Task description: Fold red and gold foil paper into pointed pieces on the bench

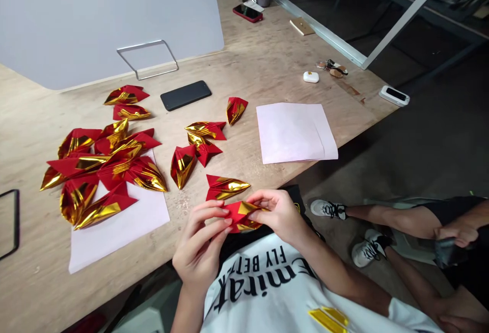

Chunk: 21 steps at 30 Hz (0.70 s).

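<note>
Between my two hands, just off the table's front edge, is a red and gold folded paper piece (241,213). My left hand (204,239) pinches its left end between thumb and fingers. At its right end, my right hand (280,216) grips it with thumb and fingertips, which cover part of the gold side. Right behind it on the table lies a finished-looking red and gold paper fold (228,187). Several similar folded papers (183,165) lie loosely farther back. A heap of more red and gold folds (110,162) rests at the left, partly on a white sheet (148,216).
A folded pale sheet (298,134) lies at the table's right edge. Behind the folds are a black phone (186,95) and a large grey panel (110,17). A white earbud case (310,77) and keys (332,67) sit farther right. Another person's legs (397,216) are at the right.
</note>
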Motion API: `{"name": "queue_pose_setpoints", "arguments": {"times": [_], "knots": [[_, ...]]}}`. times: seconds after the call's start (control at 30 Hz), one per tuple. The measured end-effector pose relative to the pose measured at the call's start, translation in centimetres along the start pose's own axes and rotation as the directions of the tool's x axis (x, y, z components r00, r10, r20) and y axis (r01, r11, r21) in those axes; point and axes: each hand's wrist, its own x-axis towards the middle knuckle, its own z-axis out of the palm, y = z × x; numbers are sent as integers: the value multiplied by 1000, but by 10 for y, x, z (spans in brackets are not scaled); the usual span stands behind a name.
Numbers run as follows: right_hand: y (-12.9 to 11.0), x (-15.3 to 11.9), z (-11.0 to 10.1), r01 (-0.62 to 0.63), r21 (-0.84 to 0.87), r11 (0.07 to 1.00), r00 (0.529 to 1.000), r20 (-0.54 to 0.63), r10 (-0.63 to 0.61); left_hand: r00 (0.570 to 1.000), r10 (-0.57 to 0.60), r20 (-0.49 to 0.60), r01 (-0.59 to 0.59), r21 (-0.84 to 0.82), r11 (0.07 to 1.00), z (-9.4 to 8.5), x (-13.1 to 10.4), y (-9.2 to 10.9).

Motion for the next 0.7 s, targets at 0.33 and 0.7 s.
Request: {"name": "queue_pose_setpoints", "arguments": {"times": [0.33, 0.7], "knots": [[1, 4, 3, -45, 46, 998, 998, 49, 43, 999, -49, 12, 49, 15, 999, -2, -8, -4], [10, 10, 3, -10, -8, 1000, 999, 45, 10, 999, -47, 27, 45, 52, 998, -2, -8, -4]]}}
